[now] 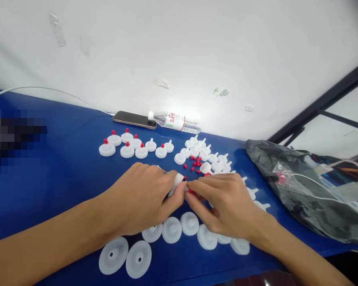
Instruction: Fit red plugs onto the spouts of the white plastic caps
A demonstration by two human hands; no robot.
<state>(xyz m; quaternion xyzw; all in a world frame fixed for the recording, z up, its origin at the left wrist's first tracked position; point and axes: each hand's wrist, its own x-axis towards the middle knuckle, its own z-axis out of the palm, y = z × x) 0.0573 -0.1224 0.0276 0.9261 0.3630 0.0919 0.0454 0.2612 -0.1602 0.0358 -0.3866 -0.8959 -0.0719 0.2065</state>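
Observation:
My left hand [146, 190] is closed around a white plastic spout lid [178, 180], which shows between thumb and fingers. Right beside it, my right hand [226, 202] pinches at the lid's tip, with a small red cap [191, 192] partly visible at the fingertips. The fingers hide most of the join. Loose red caps [197, 162] lie scattered just beyond both hands. To the left stand several white lids with red-tipped spouts [127, 150], along with a bare-spouted lid [150, 145]. More bare-spouted lids [194, 151] are clustered behind my right hand.
Upturned white lids [172, 230] lie near the front edge, and two wide discs [139, 259] with centre holes sit at front left. Against the wall are a phone [134, 119] and a water bottle [179, 121] on its side. A dark plastic bag [274, 182] lies at right.

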